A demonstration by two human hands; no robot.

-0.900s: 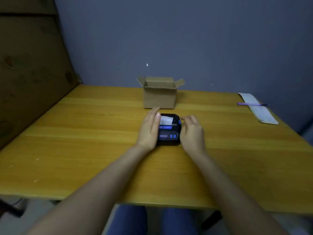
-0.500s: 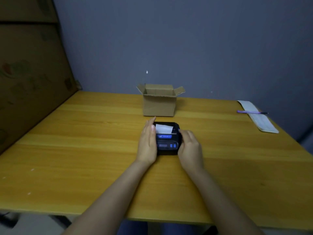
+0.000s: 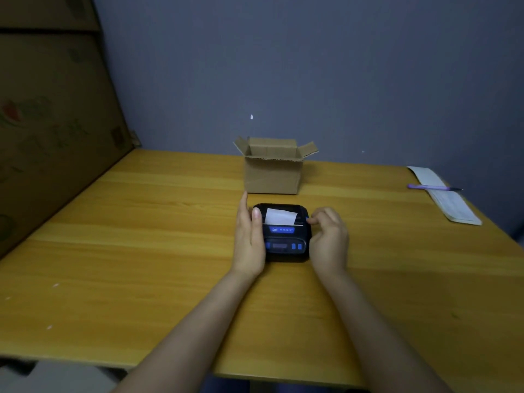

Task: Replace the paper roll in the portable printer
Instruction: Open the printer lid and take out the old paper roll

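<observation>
Head view: printer (image 3: 283, 236) sitting mid-surface (image 3: 141, 251), well clear of edges. Left hand (image 3: 249, 239) lying flat against its left side; right hand (image 3: 329, 239) curling, fingertips touching its right edge. Open cardboard box (image 3: 273, 173) standing just behind; pen (image 3: 433, 188) lying on paper far right.

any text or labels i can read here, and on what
None can be read.
Printer: blue strip with pale marks, too blurred.
Printer's small display: no legible characters.
Paper slip: blank.
Cardboard box: no print visible.
Long sheet under the pen: too small.
</observation>
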